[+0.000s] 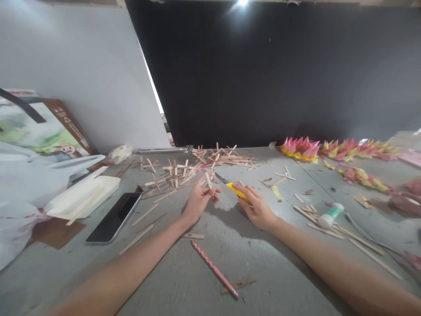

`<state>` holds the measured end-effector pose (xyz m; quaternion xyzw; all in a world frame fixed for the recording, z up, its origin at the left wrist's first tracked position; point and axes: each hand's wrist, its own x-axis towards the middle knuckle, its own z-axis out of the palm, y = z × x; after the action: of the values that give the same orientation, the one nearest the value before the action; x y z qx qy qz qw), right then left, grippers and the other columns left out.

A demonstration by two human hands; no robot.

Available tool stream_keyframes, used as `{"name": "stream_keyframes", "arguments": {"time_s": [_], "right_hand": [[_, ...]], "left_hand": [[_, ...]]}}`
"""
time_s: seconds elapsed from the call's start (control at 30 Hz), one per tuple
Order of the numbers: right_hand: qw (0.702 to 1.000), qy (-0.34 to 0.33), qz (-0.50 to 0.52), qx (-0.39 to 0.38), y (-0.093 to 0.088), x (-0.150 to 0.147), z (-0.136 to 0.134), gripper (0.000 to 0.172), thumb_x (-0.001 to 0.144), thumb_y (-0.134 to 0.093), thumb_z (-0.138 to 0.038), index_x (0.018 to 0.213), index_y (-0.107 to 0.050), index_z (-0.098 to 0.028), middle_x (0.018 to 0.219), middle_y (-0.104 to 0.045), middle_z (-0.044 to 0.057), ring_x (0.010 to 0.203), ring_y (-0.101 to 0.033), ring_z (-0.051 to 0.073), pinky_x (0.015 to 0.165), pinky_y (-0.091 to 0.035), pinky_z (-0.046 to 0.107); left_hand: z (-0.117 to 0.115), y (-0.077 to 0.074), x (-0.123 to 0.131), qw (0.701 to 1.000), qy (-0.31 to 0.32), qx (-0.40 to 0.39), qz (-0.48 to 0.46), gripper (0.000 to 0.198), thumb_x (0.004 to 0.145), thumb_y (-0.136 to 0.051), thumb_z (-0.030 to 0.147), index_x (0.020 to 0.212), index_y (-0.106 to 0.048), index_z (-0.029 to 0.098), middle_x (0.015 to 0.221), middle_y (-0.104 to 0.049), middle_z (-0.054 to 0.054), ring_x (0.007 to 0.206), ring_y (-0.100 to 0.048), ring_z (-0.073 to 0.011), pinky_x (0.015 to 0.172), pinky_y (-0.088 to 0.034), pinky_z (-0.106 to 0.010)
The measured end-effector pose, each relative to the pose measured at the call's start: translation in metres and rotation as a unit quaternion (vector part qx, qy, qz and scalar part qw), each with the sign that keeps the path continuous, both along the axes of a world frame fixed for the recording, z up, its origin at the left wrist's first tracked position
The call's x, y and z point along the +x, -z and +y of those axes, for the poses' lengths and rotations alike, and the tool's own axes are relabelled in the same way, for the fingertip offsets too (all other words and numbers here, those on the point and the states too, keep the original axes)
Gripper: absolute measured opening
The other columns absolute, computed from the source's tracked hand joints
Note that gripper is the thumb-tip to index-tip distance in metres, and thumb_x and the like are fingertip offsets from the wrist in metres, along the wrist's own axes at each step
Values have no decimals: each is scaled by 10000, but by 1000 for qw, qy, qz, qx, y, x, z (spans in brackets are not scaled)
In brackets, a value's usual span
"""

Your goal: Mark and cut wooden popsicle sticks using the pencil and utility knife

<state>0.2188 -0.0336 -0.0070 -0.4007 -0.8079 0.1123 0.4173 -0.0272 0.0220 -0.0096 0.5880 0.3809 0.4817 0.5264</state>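
Between the fingers of my left hand (198,202) is a short piece of wooden craft stick (208,180), held upright. My right hand (258,207) grips a yellow utility knife (237,192), its dark blade out and pointing up and left toward the stick. Blade and stick are apart. Beyond both hands lies a heap of craft sticks (230,159), several of them joined into crosses. A pink pencil (215,270) rests on the table nearer to me, with a stick piece (194,236) above it.
On the left are a phone (113,218), a white paper tray (95,193) and a plastic bag (29,184). To the right lie a glue bottle (330,215), loose sticks (358,239) and pink-yellow folded paper pieces (299,149). A black panel (263,74) stands behind.
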Motion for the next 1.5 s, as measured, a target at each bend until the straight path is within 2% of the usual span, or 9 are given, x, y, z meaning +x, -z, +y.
{"name": "stream_keyframes", "arguments": {"time_s": [0.1, 0.2, 0.3, 0.4, 0.5, 0.6, 0.77, 1.2, 1.5], "right_hand": [[999, 18, -32, 22, 3, -2, 4, 463, 1085, -451, -244, 1541, -529, -238, 1148, -694, 130, 1073, -623, 273, 971, -468, 442], [997, 6, -70, 40, 6, -5, 4, 518, 1078, -444, -191, 1590, -477, -260, 1189, -686, 127, 1059, -625, 259, 939, -475, 413], [992, -4, -111, 53, 8, -7, 4, 557, 1086, -430, -186, 1633, -405, -291, 1184, -680, 116, 1028, -627, 248, 909, -485, 397], [991, 7, -128, 47, 10, -7, 4, 548, 1095, -416, -201, 1634, -396, -292, 1181, -678, 115, 1025, -632, 251, 901, -485, 402], [991, 21, -131, 27, 10, -8, 4, 527, 1098, -404, -212, 1621, -418, -273, 1183, -677, 127, 1055, -644, 262, 906, -484, 406], [991, 27, -133, 14, 9, -8, 3, 506, 1101, -388, -213, 1601, -449, -260, 1173, -678, 132, 1124, -644, 278, 928, -478, 411], [991, 33, -129, 6, 10, -7, 4, 498, 1104, -396, -218, 1598, -445, -251, 1188, -676, 136, 1135, -647, 282, 927, -472, 415], [992, 36, -124, 0, 11, -7, 2, 482, 1115, -368, -260, 1589, -457, -261, 1152, -673, 133, 1052, -652, 278, 885, -487, 425], [990, 38, -136, 16, 13, -7, 1, 503, 1111, -381, -233, 1610, -419, -281, 1177, -674, 126, 1119, -653, 282, 899, -480, 406]], "left_hand": [[4, 4, -2, 999, 20, -1, 32, 545, 889, -722, 500, 1273, -656, 119, 797, -761, -69, 670, -712, -185, 670, -587, -312], [3, 1, -3, 999, 15, -8, 50, 382, 856, -724, 411, 1117, -728, 133, 725, -752, -52, 676, -731, -202, 698, -604, -329], [0, -5, 0, 999, 1, -12, 49, 315, 795, -730, 322, 1058, -753, 150, 839, -792, -62, 683, -744, -202, 702, -620, -333], [-2, -7, 3, 999, -13, -22, 25, 316, 762, -721, 279, 1051, -742, 152, 893, -801, -60, 684, -748, -192, 690, -619, -314], [-2, -6, 4, 999, -17, -35, 10, 385, 754, -727, 258, 1122, -676, 153, 779, -780, -34, 653, -743, -192, 667, -605, -297], [-3, -4, 4, 999, -10, -33, -7, 354, 775, -735, 270, 1076, -570, 183, 689, -752, -7, 609, -727, -185, 636, -584, -283], [-4, -3, 4, 999, -6, -31, -10, 377, 793, -727, 294, 1052, -465, 209, 666, -747, 1, 579, -713, -174, 632, -570, -284], [-7, 0, 5, 1000, -14, -24, -5, 410, 814, -764, 341, 1082, -484, 205, 684, -754, -13, 606, -735, -196, 639, -581, -295], [-9, -2, 6, 999, -26, -23, -1, 287, 820, -748, 321, 929, -509, 204, 691, -757, -38, 601, -725, -185, 629, -564, -285]]}}
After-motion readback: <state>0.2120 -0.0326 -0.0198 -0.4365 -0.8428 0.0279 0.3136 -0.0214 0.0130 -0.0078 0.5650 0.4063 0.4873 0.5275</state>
